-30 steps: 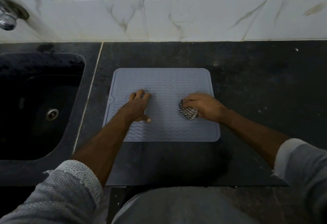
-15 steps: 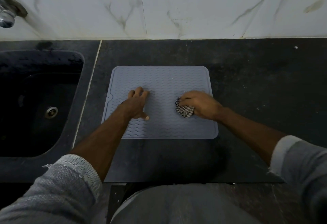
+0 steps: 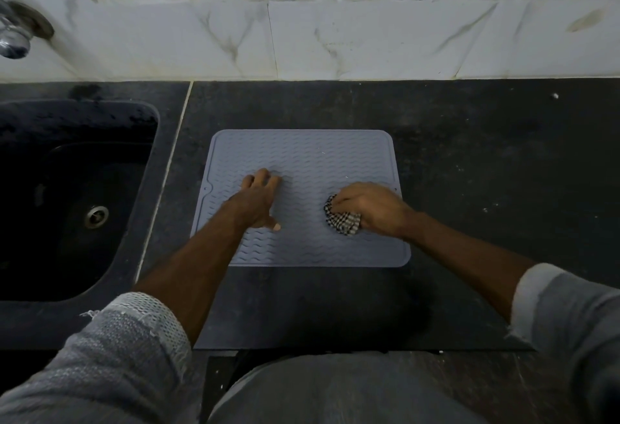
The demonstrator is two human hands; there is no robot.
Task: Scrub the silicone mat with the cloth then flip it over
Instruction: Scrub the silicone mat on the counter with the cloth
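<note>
A grey silicone mat with a wavy ribbed surface lies flat on the dark counter. My left hand presses on its left half with fingers extended and the thumb out to the right. On the mat's right half, my right hand grips a bunched black-and-white checked cloth and holds it down against the ribs. Part of the cloth is hidden under the fingers.
A black sink with a metal drain sits to the left of the mat. A chrome tap juts from the marble wall at the far left. The dark counter stretches right of the mat.
My right hand has rubbed the cloth a short way sideways and back over the mat's right half. The left hand has stayed pressed on the mat.
</note>
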